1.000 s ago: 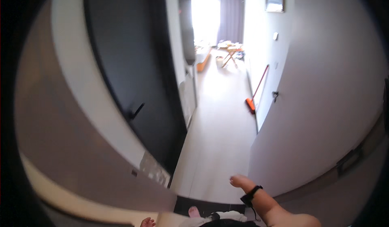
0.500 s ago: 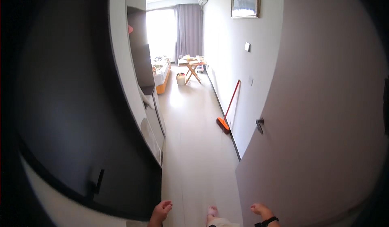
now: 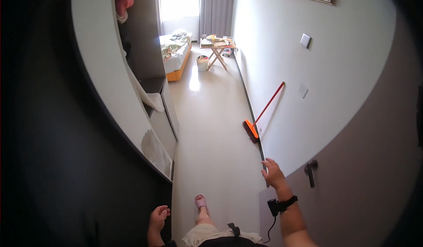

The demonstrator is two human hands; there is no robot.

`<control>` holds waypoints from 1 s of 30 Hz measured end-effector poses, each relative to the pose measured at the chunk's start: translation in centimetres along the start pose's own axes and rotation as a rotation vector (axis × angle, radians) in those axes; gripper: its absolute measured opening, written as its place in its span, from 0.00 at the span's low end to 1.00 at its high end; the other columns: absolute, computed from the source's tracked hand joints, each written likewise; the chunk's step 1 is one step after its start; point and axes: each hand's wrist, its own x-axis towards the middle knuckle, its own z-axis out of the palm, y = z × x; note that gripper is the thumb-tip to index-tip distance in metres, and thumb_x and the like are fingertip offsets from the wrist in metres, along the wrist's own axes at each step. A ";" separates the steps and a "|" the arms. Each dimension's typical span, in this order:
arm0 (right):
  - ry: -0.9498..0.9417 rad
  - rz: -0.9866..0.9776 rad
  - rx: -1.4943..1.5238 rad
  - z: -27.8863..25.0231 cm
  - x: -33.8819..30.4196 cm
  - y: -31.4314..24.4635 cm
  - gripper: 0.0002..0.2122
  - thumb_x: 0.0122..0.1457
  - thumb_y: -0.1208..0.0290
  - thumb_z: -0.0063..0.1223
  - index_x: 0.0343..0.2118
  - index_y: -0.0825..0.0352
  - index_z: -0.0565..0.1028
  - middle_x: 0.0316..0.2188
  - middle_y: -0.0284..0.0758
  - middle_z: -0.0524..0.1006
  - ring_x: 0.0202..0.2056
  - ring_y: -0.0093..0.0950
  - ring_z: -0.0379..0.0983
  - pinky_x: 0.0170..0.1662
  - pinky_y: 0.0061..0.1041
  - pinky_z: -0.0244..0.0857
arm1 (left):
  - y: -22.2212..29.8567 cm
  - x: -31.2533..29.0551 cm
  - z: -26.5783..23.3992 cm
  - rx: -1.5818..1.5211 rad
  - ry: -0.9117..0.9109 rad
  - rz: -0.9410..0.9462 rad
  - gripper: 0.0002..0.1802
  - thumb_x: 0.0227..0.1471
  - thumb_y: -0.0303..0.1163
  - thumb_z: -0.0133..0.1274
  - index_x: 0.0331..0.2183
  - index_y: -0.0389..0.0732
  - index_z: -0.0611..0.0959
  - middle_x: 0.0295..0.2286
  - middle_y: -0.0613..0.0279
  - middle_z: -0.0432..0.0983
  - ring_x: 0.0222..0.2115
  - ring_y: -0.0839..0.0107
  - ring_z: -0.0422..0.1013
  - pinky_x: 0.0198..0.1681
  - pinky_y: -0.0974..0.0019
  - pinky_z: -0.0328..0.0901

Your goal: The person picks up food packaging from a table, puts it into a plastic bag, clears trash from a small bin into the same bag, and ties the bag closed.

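Observation:
My right hand [image 3: 273,173] reaches forward past the edge of the grey door [image 3: 335,189], its fingers apart and nothing in them. A black strap with a small box and a cable sits on that wrist. Beyond the hand, and not touching it, a broom [image 3: 251,130] with an orange head, dark bristles and a red handle leans against the right wall. My left hand [image 3: 158,218] hangs low beside the dark door panel on the left, fingers curled in with nothing visible in them.
A door handle [image 3: 312,174] juts out near my right forearm. Along the left stands a wardrobe [image 3: 163,123] with a white cloth [image 3: 152,100] hanging out. Farther off are a bed [image 3: 176,68], a waste bin [image 3: 202,64] and a folding table [image 3: 217,47] with things on it.
I have moved forward through the doorway, and the broom is nearer. My right hand has risen and stretched forward with its fingers spreading. A foot in a pink slipper now shows ahead.

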 end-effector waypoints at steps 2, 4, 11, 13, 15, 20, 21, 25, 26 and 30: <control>0.087 0.010 -0.045 -0.7 4.4 0.0 0.18 0.47 0.71 0.48 0.44 0.66 0.66 0.50 0.42 0.61 0.51 0.39 0.56 0.53 0.32 0.52 | -0.2 5.2 -1.1 -0.035 0.004 -0.002 0.13 0.49 0.27 0.43 0.38 0.35 0.73 0.30 0.61 0.73 0.27 0.75 0.68 0.30 0.75 0.62; 0.116 0.052 -0.091 -1.3 8.0 1.1 0.19 0.47 0.70 0.48 0.45 0.67 0.65 0.50 0.42 0.61 0.51 0.39 0.55 0.54 0.32 0.51 | 2.3 9.9 -1.2 -0.079 0.004 -0.009 0.13 0.49 0.27 0.43 0.38 0.35 0.73 0.30 0.61 0.73 0.26 0.76 0.69 0.28 0.76 0.62; 0.361 0.151 -0.259 -5.7 20.6 4.2 0.22 0.48 0.72 0.47 0.48 0.69 0.62 0.51 0.44 0.58 0.53 0.40 0.53 0.55 0.33 0.50 | 13.3 27.5 -0.5 -0.073 -0.119 0.108 0.11 0.49 0.25 0.42 0.37 0.33 0.72 0.29 0.60 0.72 0.27 0.76 0.68 0.30 0.75 0.63; 0.407 0.191 -0.311 -7.0 23.6 4.2 0.22 0.49 0.73 0.47 0.48 0.68 0.61 0.52 0.43 0.58 0.53 0.40 0.53 0.55 0.32 0.50 | 16.9 31.7 1.7 -0.052 -0.175 0.230 0.12 0.49 0.25 0.42 0.38 0.32 0.72 0.30 0.58 0.72 0.30 0.74 0.68 0.35 0.73 0.64; 0.451 0.211 -0.361 -8.1 26.2 5.5 0.22 0.48 0.74 0.47 0.49 0.68 0.60 0.52 0.43 0.58 0.53 0.39 0.53 0.55 0.32 0.50 | 19.6 34.9 4.9 -0.052 -0.244 0.213 0.12 0.49 0.25 0.42 0.38 0.32 0.72 0.31 0.58 0.71 0.31 0.74 0.67 0.37 0.72 0.63; 0.622 0.212 -0.498 -11.9 35.7 11.2 0.24 0.49 0.75 0.47 0.51 0.66 0.58 0.53 0.43 0.56 0.53 0.40 0.52 0.54 0.33 0.50 | 22.1 43.8 11.8 -0.025 -0.350 0.187 0.13 0.50 0.26 0.42 0.39 0.31 0.72 0.32 0.58 0.72 0.31 0.73 0.68 0.38 0.72 0.63; 0.651 0.209 -0.548 -12.9 37.6 12.7 0.24 0.49 0.75 0.47 0.52 0.66 0.57 0.53 0.43 0.56 0.54 0.40 0.52 0.55 0.34 0.50 | 22.6 45.1 13.0 -0.025 -0.343 0.189 0.13 0.50 0.26 0.42 0.39 0.31 0.72 0.32 0.58 0.72 0.31 0.73 0.68 0.38 0.72 0.63; 0.771 0.157 -0.653 -16.9 46.5 17.9 0.25 0.52 0.75 0.45 0.54 0.66 0.55 0.55 0.42 0.55 0.56 0.38 0.49 0.57 0.33 0.45 | 26.3 50.3 16.3 0.064 -0.277 0.056 0.14 0.50 0.27 0.42 0.39 0.31 0.72 0.32 0.58 0.72 0.31 0.72 0.69 0.38 0.72 0.63; 0.806 0.155 -0.720 -18.2 48.6 19.1 0.24 0.53 0.75 0.44 0.54 0.66 0.54 0.55 0.41 0.54 0.56 0.37 0.49 0.57 0.33 0.44 | 27.5 51.8 17.1 0.055 -0.269 0.052 0.14 0.50 0.27 0.42 0.39 0.31 0.71 0.33 0.57 0.72 0.32 0.72 0.69 0.39 0.72 0.63; 0.890 0.044 -0.931 -22.4 57.7 19.3 0.23 0.55 0.73 0.41 0.54 0.65 0.54 0.55 0.41 0.54 0.57 0.37 0.48 0.58 0.34 0.42 | 31.0 58.1 19.5 0.030 -0.221 0.053 0.15 0.50 0.28 0.42 0.41 0.30 0.71 0.34 0.57 0.71 0.34 0.72 0.68 0.39 0.71 0.63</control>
